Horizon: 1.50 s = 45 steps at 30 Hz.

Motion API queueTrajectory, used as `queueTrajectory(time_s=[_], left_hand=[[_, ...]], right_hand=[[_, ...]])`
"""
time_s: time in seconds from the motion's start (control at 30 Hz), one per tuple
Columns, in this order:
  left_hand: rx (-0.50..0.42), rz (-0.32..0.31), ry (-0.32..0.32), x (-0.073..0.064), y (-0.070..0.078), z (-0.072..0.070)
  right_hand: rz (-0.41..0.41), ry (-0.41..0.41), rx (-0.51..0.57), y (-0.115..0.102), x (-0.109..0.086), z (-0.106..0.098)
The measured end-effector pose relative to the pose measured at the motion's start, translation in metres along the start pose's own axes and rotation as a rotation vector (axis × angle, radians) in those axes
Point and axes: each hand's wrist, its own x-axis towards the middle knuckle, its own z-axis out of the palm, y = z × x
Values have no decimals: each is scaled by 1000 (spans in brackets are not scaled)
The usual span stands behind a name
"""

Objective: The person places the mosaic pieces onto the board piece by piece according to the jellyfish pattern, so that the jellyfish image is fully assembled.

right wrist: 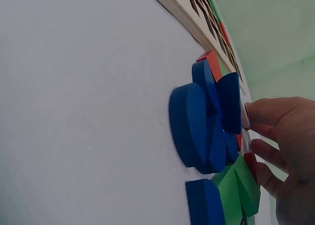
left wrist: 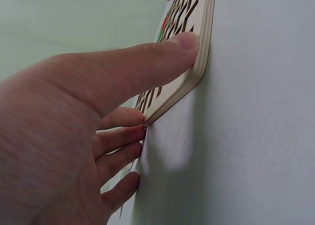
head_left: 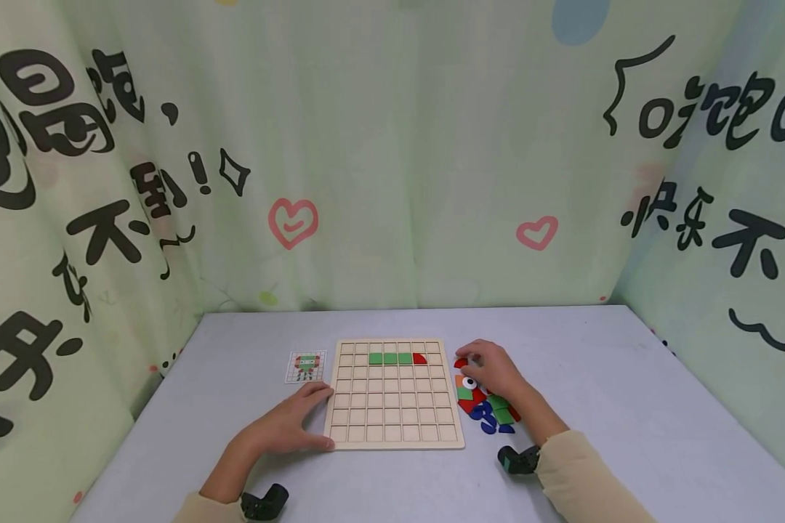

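Note:
A wooden grid board (head_left: 392, 418) lies on the table. One row near its far edge holds several green square pieces (head_left: 390, 358) and a red quarter-circle piece (head_left: 420, 359). My left hand (head_left: 294, 421) rests at the board's left side, its thumb on the near corner and its fingers along the edge. Just right of the board, my right hand (head_left: 496, 369) pinches a red piece with a curved edge (head_left: 461, 362), partly hidden by the fingertips. Below that hand lies a pile of blue pieces (right wrist: 189, 126), green pieces (right wrist: 230, 190), red and orange pieces, with a round eye piece (head_left: 469, 383).
A small pattern card (head_left: 306, 367) with a green and red figure on a grid lies left of the board. The white table (head_left: 392, 483) meets a printed curtain (head_left: 419, 160) behind and at both sides. Black devices (head_left: 264, 503) are strapped at both wrists.

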Motion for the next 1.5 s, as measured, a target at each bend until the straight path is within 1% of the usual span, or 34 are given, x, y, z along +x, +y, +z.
queueTrajectory(time_s=[0.13,0.3,0.53,0.8,1.07,1.27,1.37,1.5], left_hand=[[6,8,0,0,0,0],[9,17,3,0,-1,0],[5,-1,4,2,-3,1],[1,-5,6,2,-4,3],[7,-1,4,2,-5,3],[-3,-11,-3,2,-5,2],[-6,-12,-3,2,-5,2],[0,-12,-1,2,-4,2]], right_hand=[[24,0,13,1,-1,-1],[29,1,14,3,-2,-3],[63,0,17,3,-2,-5],[54,-6,-11,3,0,-5],[62,-5,34,2,0,-2],[43,-24,68,-5,2,0],[20,-25,80,-11,4,1],[9,-21,114,-22,6,4]])
